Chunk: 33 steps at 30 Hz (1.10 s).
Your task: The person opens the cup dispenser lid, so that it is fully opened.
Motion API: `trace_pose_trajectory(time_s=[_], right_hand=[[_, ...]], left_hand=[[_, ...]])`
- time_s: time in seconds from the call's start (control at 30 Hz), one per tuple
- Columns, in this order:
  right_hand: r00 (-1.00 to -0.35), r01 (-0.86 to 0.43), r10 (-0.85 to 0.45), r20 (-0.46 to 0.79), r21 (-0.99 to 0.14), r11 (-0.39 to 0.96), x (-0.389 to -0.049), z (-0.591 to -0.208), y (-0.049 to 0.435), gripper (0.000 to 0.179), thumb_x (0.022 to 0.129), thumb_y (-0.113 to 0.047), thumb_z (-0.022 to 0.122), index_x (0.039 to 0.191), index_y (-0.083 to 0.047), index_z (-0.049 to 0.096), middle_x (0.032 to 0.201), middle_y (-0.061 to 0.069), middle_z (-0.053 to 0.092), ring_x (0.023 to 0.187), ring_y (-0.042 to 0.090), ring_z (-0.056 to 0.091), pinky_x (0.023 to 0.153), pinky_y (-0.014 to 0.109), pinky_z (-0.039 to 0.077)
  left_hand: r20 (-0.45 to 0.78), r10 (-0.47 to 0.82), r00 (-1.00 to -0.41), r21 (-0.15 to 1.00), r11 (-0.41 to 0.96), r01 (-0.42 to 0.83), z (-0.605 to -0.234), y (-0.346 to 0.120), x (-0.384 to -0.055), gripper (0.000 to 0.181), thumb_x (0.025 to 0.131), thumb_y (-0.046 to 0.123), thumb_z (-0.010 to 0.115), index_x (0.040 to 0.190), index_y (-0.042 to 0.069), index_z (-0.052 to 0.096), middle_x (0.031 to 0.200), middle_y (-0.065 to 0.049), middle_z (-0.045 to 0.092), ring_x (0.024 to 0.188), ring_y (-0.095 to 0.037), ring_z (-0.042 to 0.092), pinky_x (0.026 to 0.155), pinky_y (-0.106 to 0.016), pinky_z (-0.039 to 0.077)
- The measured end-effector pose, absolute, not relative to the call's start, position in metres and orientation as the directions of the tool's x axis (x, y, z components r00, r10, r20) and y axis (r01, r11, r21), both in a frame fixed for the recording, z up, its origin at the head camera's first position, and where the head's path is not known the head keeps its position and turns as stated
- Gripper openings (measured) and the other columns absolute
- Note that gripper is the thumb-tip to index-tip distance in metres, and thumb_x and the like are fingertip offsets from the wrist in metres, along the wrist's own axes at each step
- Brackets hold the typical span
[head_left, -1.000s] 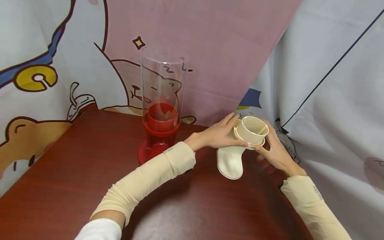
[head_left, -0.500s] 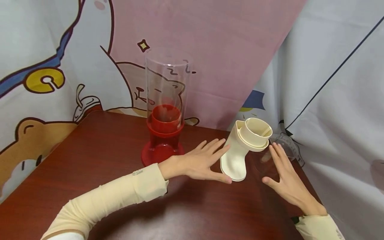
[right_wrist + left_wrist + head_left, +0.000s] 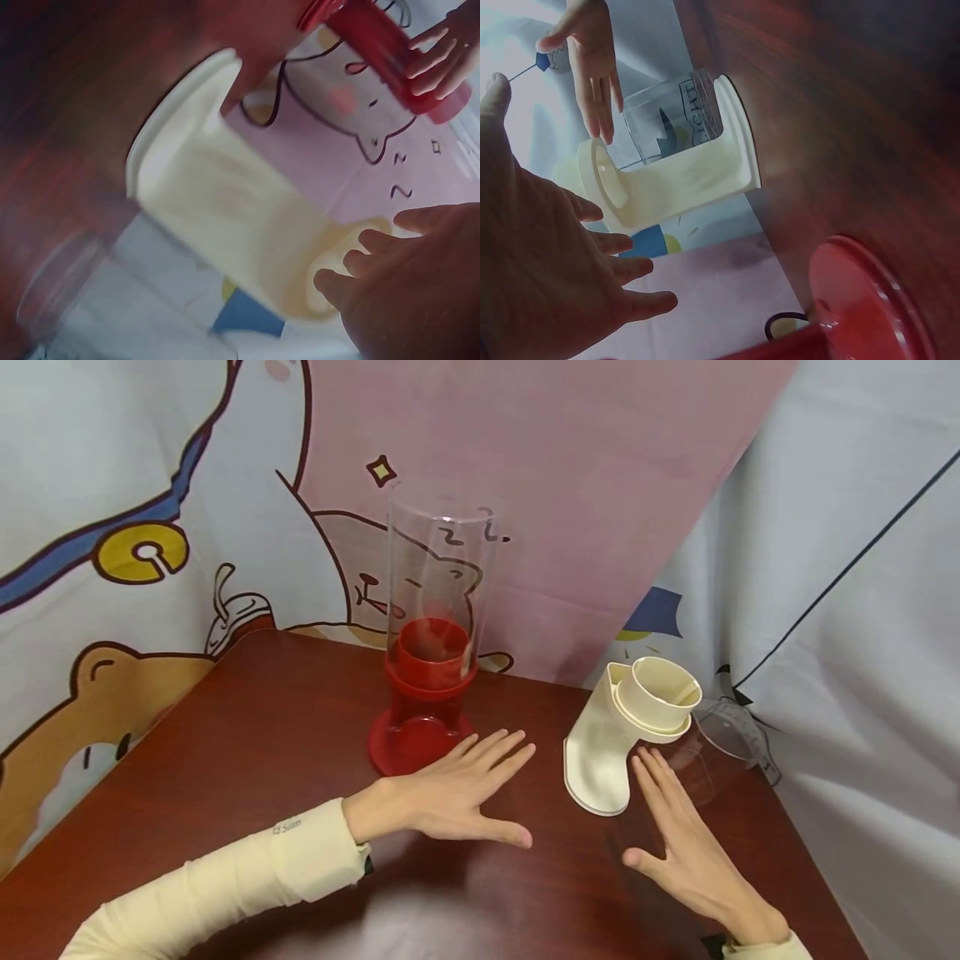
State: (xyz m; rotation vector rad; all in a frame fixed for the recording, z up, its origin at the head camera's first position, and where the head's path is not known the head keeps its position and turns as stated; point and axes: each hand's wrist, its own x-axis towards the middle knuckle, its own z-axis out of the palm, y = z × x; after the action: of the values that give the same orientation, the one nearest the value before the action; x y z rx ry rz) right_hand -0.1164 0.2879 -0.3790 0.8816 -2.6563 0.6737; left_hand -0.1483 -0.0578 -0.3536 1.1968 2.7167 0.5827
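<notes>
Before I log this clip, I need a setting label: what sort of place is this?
Perhaps a curtained-off tabletop corner, though the wider room is out of view: a reddish-brown table before cartoon-printed cloth, with a cream stand and a red stand on it.

The stand point(image 3: 603, 739) I see is plain cream, much like the sleeves point(image 3: 225, 870). The base point(image 3: 429, 693) is red, its tube point(image 3: 441, 564) colourless. The table point(image 3: 292, 735) runs reddish brown with darker streaks; the cloth point(image 3: 585, 485) is pink and white, printed with dark-outlined cartoons. The clear cup point(image 3: 664, 112) bears what look like dark letters.
</notes>
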Motion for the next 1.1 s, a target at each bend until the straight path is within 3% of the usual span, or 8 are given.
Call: trace_pose_trajectory(time_s=[0.43,0.63,0.73,0.77,0.9,0.97,1.0,1.1], right_hand=[[-0.728,-0.684,-0.579,0.366,-0.432,0.588,-0.132,-0.39,0.231,0.098,0.092,-0.077,0.034,0.16,-0.01,0.015,0.168,0.01,0.011,0.156,0.024,0.006,0.118,0.011,0.001],[-0.739,-0.665,-0.582,0.338,-0.499,0.555,-0.141,-0.386,0.21,0.094,0.093,-0.076,0.032,0.162,-0.015,0.01,0.169,0.006,0.007,0.156,0.022,0.004,0.114,0.007,0.004],[-0.759,-0.636,-0.568,0.319,-0.554,0.538,-0.144,-0.382,0.203,0.093,0.093,-0.077,0.03,0.162,-0.018,0.008,0.169,0.004,0.005,0.156,0.016,0.004,0.122,0.03,0.014],[-0.763,-0.628,-0.563,0.317,-0.571,0.529,-0.147,-0.381,0.2,0.093,0.093,-0.077,0.03,0.162,-0.019,0.008,0.169,0.004,0.005,0.156,0.016,0.004,0.122,0.03,0.014],[-0.773,-0.585,-0.557,0.304,-0.681,0.44,-0.161,-0.377,0.187,0.087,0.096,-0.073,0.029,0.162,-0.021,0.006,0.169,0.005,0.003,0.155,0.023,0.002,0.116,0.067,0.012],[-0.778,-0.558,-0.551,0.302,-0.735,0.386,-0.17,-0.375,0.177,0.083,0.098,-0.071,0.027,0.162,-0.023,0.005,0.169,0.007,0.005,0.155,0.03,0.001,0.117,0.066,0.007],[-0.785,-0.535,-0.545,0.295,-0.766,0.357,-0.175,-0.373,0.171,0.081,0.099,-0.071,0.024,0.162,-0.024,0.004,0.169,0.007,0.005,0.154,0.034,0.001,0.112,0.074,0.006],[-0.8,-0.482,-0.523,0.294,-0.834,0.268,-0.186,-0.364,0.149,0.082,0.099,-0.071,0.018,0.162,-0.02,0.002,0.168,0.011,0.006,0.154,0.04,0.002,0.116,0.07,0.003]], left_hand=[[0.011,0.625,-0.78,0.549,0.649,0.527,-0.364,-0.121,-0.127,0.096,0.088,0.077,0.048,0.16,0.036,-0.001,0.168,0.012,-0.005,0.156,-0.017,-0.001,0.126,-0.048,0.006],[0.051,0.572,-0.819,0.612,0.63,0.478,-0.364,-0.154,-0.129,0.091,0.094,0.068,0.049,0.162,0.026,0.006,0.169,0.001,0.004,0.156,-0.022,0.006,0.125,-0.052,0.013],[0.09,0.511,-0.855,0.622,0.642,0.449,-0.361,-0.167,-0.133,0.09,0.095,0.066,0.048,0.162,0.02,0.009,0.169,-0.005,0.008,0.156,-0.028,0.009,0.123,-0.057,0.017],[0.101,0.49,-0.866,0.632,0.641,0.436,-0.36,-0.172,-0.134,0.09,0.095,0.065,0.048,0.162,0.018,0.01,0.169,-0.007,0.009,0.155,-0.03,0.01,0.122,-0.058,0.018],[0.103,0.415,-0.904,0.721,0.595,0.355,-0.354,-0.188,-0.143,0.083,0.099,0.061,0.044,0.162,0.019,0.007,0.169,-0.006,0.006,0.155,-0.03,0.008,0.121,-0.061,0.016],[0.102,0.387,-0.916,0.776,0.546,0.317,-0.353,-0.194,-0.149,0.08,0.101,0.061,0.037,0.162,0.021,0.005,0.169,-0.006,0.004,0.156,-0.029,0.005,0.121,-0.063,0.013],[0.109,0.371,-0.922,0.799,0.519,0.303,-0.353,-0.196,-0.153,0.079,0.101,0.063,0.033,0.162,0.021,0.004,0.169,-0.005,0.003,0.155,-0.029,0.004,0.121,-0.063,0.012],[0.148,0.315,-0.937,0.855,0.436,0.282,-0.354,-0.198,-0.165,0.082,0.099,0.069,0.02,0.162,0.019,0.003,0.168,-0.008,0.003,0.155,-0.032,0.004,0.12,-0.066,0.01]])
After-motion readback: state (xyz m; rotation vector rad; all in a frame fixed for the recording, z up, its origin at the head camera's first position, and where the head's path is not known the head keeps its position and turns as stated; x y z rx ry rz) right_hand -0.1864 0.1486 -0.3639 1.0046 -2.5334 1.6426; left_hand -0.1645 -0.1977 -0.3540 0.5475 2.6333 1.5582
